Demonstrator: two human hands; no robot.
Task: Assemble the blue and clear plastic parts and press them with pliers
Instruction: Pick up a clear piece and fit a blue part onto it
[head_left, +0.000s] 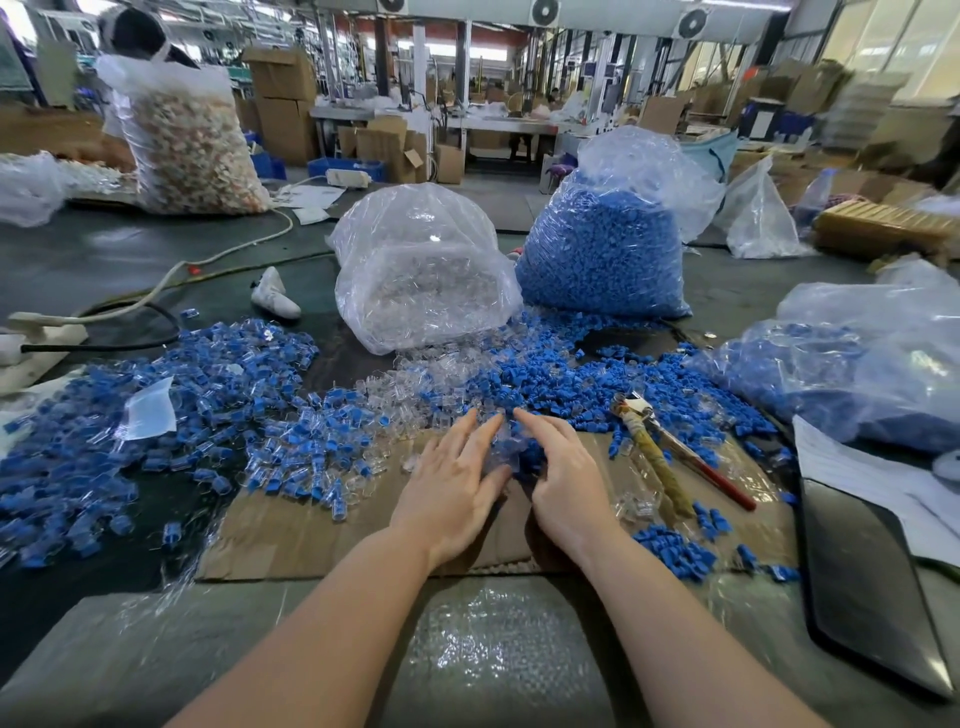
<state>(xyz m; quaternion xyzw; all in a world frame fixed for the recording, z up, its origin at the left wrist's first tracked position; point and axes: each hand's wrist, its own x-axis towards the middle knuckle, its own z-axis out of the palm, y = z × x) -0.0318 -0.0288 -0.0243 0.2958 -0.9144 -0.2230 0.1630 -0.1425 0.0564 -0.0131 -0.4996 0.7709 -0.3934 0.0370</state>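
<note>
Both hands reach forward over a sheet of cardboard (322, 540) on the floor. The left hand (452, 483) and right hand (563, 475) lie palms down with fingers extended, cupped around a small heap of blue and clear plastic parts (511, 449) between them. Pliers (670, 447) with a red handle lie just right of the right hand, on the cardboard. Beyond stand a bag of clear parts (423, 270) and a bag of blue parts (605, 249), side by side.

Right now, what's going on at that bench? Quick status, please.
Left hand and right hand open, fingers spread over mixed blue and clear parts. Pliers lie untouched right of the hands. Nothing blocking.
</note>
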